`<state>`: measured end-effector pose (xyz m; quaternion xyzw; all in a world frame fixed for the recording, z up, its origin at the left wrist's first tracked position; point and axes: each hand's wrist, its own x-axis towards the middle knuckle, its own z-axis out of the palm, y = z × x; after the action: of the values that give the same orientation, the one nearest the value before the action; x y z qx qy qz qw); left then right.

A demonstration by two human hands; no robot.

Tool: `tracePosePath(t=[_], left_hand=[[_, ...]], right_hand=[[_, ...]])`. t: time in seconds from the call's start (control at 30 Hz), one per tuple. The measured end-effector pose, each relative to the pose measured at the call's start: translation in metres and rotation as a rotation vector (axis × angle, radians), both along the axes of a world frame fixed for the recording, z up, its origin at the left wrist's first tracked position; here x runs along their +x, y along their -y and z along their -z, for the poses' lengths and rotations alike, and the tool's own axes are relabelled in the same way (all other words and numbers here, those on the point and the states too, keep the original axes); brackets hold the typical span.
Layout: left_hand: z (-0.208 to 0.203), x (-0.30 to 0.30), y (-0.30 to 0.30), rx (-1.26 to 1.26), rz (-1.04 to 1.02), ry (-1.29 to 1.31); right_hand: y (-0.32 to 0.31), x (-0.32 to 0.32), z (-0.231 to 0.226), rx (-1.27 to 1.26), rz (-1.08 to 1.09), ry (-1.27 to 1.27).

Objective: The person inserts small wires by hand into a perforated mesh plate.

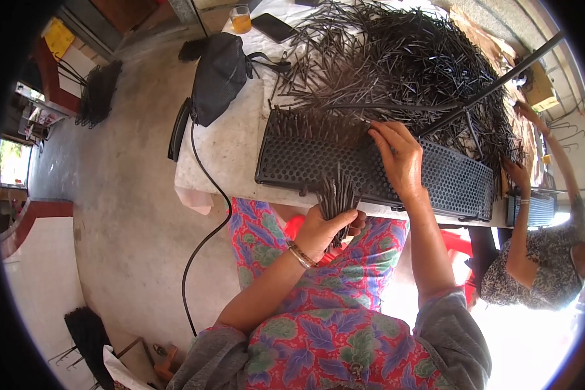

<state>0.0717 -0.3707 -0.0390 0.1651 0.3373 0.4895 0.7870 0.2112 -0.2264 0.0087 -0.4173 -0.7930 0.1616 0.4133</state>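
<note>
My left hand (325,231) is wrapped round a bundle of thin black sticks (336,195), held upright in front of the near edge of a black perforated tray (318,159). Over the middle of that tray, my right hand (400,159) pinches what looks like a single thin black stick at its fingertips; the fingers hide most of it. Rows of similar sticks (312,127) stand upright in the holes along the tray's far left side. The holes to the right of my right hand show no sticks.
A big heap of loose black sticks (422,58) covers the far table, crossed by a dark metal bar (500,81). Left of it are a black bag (221,78), a phone (274,28) and a glass of amber drink (240,21). At right, another person (533,260) reaches toward the heap.
</note>
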Motion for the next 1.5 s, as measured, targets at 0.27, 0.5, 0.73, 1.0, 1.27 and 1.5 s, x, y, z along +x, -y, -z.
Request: tracePosePath(t=[0.27, 0.5, 0.73, 1.0, 1.27, 1.5], left_hand=[[-0.012, 0.002, 0.001, -0.005, -0.07, -0.136], [-0.019, 0.0, -0.001, 0.056, -0.092, -0.116], [-0.005, 0.005, 0.002, -0.039, -0.069, -0.032], [-0.02, -0.001, 0.005, -0.007, -0.107, -0.176], [-0.022, -0.003, 0.003, -0.03, -0.114, -0.102], [-0.015, -0.01, 0.008, 0.015, -0.098, -0.13]], right_hand=[[0.02, -0.001, -0.008, 0.038, 0.023, -0.04], [0.057, 0.011, -0.015, -0.859, -0.112, -0.187], [0.022, 0.006, -0.026, -0.302, 0.136, -0.427], [0.01, 0.0, -0.021, -0.271, 0.17, -0.361], [0.005, -0.001, -0.009, -0.09, 0.026, -0.063], [0.015, -0.01, -0.008, 0.026, 0.0, 0.109]])
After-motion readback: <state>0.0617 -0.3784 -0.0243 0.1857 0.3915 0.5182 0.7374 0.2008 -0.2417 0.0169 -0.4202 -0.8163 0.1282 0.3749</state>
